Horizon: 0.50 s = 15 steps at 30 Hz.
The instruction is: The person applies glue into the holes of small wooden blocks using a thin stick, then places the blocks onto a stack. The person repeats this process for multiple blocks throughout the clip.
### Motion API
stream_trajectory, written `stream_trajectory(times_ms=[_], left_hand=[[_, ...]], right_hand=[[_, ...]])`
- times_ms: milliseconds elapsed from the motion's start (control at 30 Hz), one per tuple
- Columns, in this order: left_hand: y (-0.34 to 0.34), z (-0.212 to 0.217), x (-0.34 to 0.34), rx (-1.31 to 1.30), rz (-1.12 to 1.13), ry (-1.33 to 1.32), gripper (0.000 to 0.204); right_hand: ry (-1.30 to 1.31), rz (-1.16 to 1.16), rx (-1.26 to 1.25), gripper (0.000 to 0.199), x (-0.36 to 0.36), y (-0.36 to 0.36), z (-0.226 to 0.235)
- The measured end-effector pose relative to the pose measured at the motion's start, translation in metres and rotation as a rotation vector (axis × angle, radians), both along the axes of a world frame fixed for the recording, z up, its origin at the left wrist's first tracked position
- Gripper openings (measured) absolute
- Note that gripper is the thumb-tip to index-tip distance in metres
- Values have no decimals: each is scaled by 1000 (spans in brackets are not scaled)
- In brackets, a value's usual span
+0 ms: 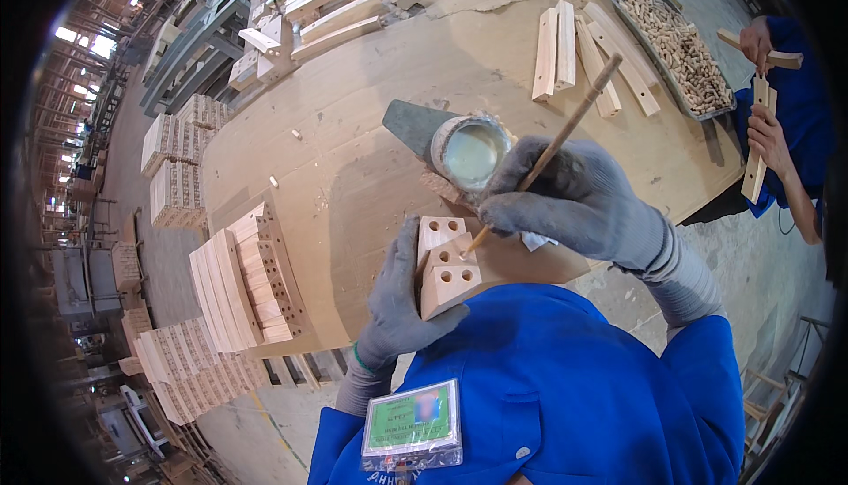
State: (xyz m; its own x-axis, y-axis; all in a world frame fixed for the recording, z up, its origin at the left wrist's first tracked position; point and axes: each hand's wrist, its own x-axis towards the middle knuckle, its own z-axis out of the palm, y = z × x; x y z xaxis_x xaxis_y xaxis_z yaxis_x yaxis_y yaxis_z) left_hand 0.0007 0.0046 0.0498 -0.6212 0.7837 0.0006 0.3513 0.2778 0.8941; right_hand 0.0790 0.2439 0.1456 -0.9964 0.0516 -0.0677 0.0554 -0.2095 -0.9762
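Observation:
My left hand [393,304], in a grey glove, is closed around the side of three pale wooden pieces [449,289]. They stand together, and round holes show in their end faces. A thin wooden stick [579,116] slants through the fingers of my right hand [594,207], also gloved in grey. The stick's lower tip touches the middle piece beside a hole. Just beyond the pieces stands a round pot [439,142] with pale, milky liquid that looks like glue; its outside is crusted.
The brown-covered table [344,132] holds a row of drilled wooden pieces [234,286] at left and loose wooden bars [565,48] at far right. A tray [698,117] of dowels lies beyond. A co-worker's hands [768,136] hold wooden parts at right. Stacked wood [177,198] stands past the left edge.

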Motion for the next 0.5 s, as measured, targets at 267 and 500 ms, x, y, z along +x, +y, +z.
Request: stream_trajectory(times_ms=[267, 500], left_hand=[[1, 3, 1, -43, 25, -94, 108], [6, 3, 1, -32, 25, -30, 107]], right_hand=[[-22, -93, -15, 16, -2, 3, -4], [-172, -180, -145, 19, 6, -2, 0]])
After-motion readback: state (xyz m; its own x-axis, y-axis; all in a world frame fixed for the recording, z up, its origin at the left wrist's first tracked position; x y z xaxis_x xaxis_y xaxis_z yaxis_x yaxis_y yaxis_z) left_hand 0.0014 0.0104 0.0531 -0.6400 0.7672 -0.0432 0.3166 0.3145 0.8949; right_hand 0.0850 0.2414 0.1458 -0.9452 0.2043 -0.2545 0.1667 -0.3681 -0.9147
